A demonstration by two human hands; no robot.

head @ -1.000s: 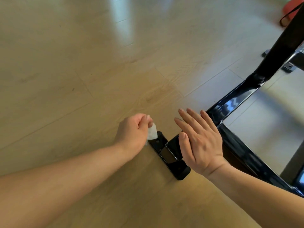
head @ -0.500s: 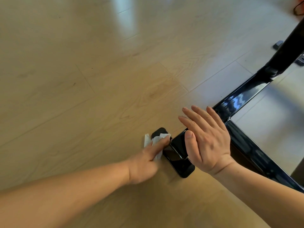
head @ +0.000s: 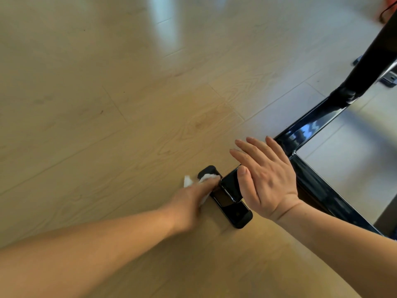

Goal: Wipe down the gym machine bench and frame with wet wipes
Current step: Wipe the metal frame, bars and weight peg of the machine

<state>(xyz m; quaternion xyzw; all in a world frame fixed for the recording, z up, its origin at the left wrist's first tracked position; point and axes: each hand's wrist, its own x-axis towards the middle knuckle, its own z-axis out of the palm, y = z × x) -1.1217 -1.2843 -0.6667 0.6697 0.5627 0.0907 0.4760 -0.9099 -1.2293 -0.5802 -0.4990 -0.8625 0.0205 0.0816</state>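
The gym machine's glossy black frame [head: 311, 130] lies low on the wooden floor, with a black end foot [head: 236, 214] at its near tip. My left hand [head: 189, 201] reaches in from the lower left and presses a white wet wipe [head: 207, 176] onto the far end of that foot, fingers stretched forward. My right hand [head: 266, 179] is spread flat with straight fingers over the frame bar just behind the foot; whether it touches the bar I cannot tell. No bench is in view.
A black upright post [head: 369, 61] rises from the frame at the right edge. A second frame bar [head: 322, 194] runs toward the lower right. A small metal bracket [head: 388, 79] and an orange object [head: 391, 5] lie at the far right. Light wood floor [head: 107, 104] spreads to the left.
My left hand went from a fist holding the wipe beside the foot to fingers stretched over the wipe on the foot. The right hand stayed spread over the bar.
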